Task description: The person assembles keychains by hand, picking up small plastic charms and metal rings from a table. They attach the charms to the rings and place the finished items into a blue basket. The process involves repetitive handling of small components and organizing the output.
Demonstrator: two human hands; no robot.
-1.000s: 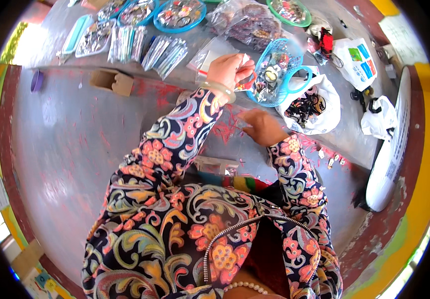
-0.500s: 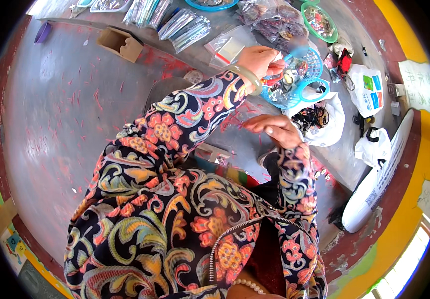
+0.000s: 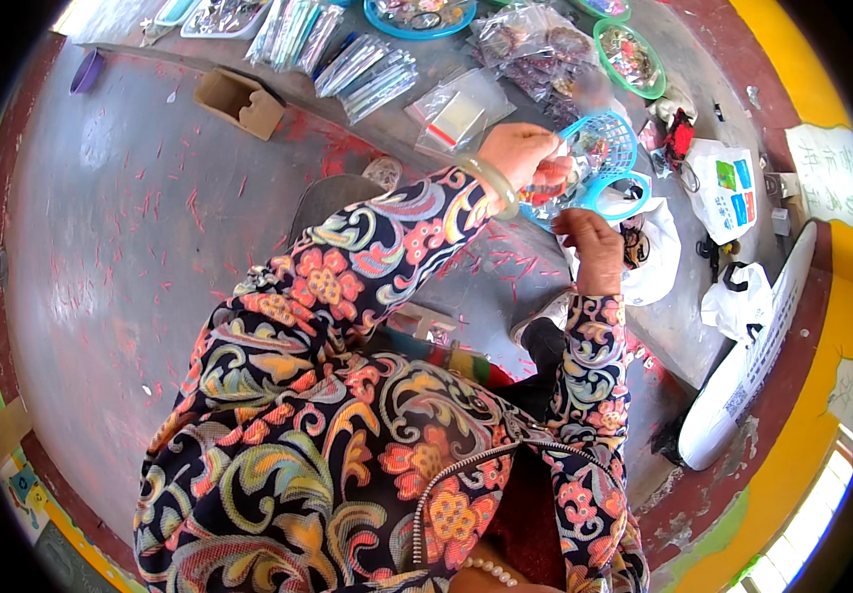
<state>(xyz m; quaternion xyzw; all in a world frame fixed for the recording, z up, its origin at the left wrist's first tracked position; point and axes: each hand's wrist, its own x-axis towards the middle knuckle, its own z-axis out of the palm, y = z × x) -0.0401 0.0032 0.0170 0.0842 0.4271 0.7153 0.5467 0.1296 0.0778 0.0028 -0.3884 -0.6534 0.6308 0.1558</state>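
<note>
A blue plastic basket (image 3: 612, 138) with loop handles stands in front of me to the right, tilted, with small mixed pieces inside. My left hand (image 3: 523, 158), a pale bangle at its wrist, is at the basket's left side with its fingers curled in; what they hold is hidden, though something red shows by the fingertips. Just below the basket's near edge is my right hand (image 3: 592, 245), its fingers bent and pressed together. Anything between them is too small to name. A white plastic bag (image 3: 658, 259) with dark items lies behind the right hand.
Packets of pens (image 3: 372, 77), clear bags (image 3: 535, 44) and a green basket (image 3: 634, 54) lie on the far ledge. An open cardboard box (image 3: 239, 102) sits at left. Red scraps litter the grey surface. More white bags (image 3: 723, 188) are at right.
My right hand has risen from below, with its fingers stretched, to the basket's near edge, where they are now bent together. My left hand stays by the basket; the view has shifted slightly.
</note>
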